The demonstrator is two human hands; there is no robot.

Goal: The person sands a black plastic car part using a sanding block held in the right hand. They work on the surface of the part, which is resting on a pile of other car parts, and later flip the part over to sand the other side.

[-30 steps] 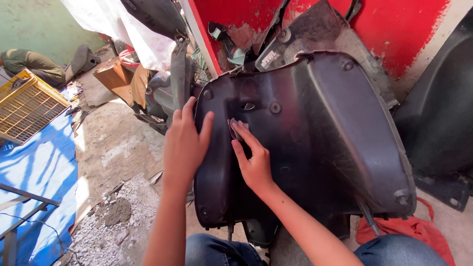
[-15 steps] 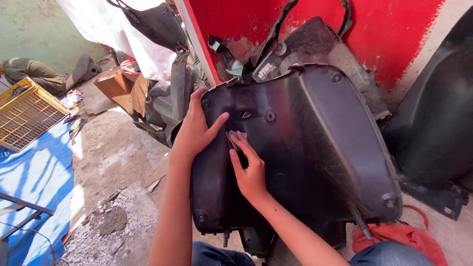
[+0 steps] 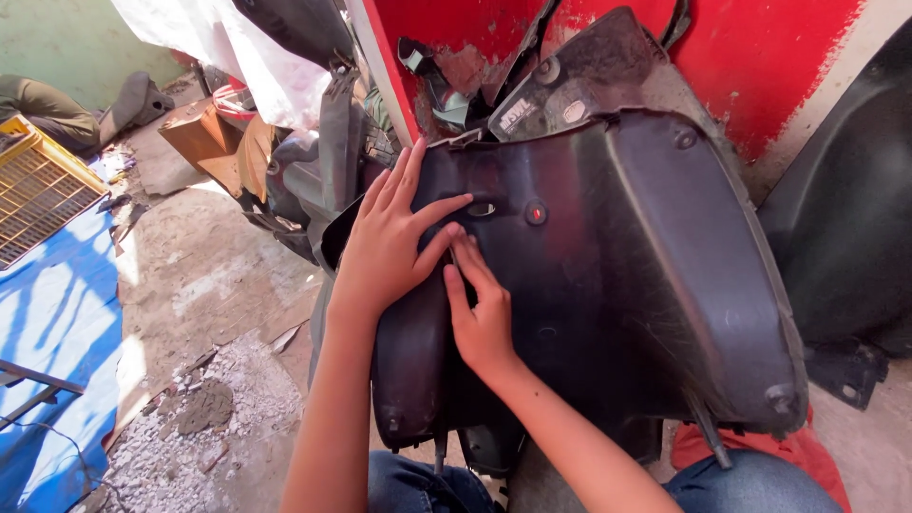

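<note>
Fingers of both hands (left, right) have crept up the panel.

My left hand spread flat on a black plastic scooter panel, my right hand pressed just beside it, fingertips touching, red wall behind, blue tarp and yellow crate on the dusty floor

Left hand: palm down, fingers spread flat, thumb extended rightward.
Right hand: flat, fingers together pointing up, fingertips beside left thumb.
Forearms: bare, converging upward.
</note>
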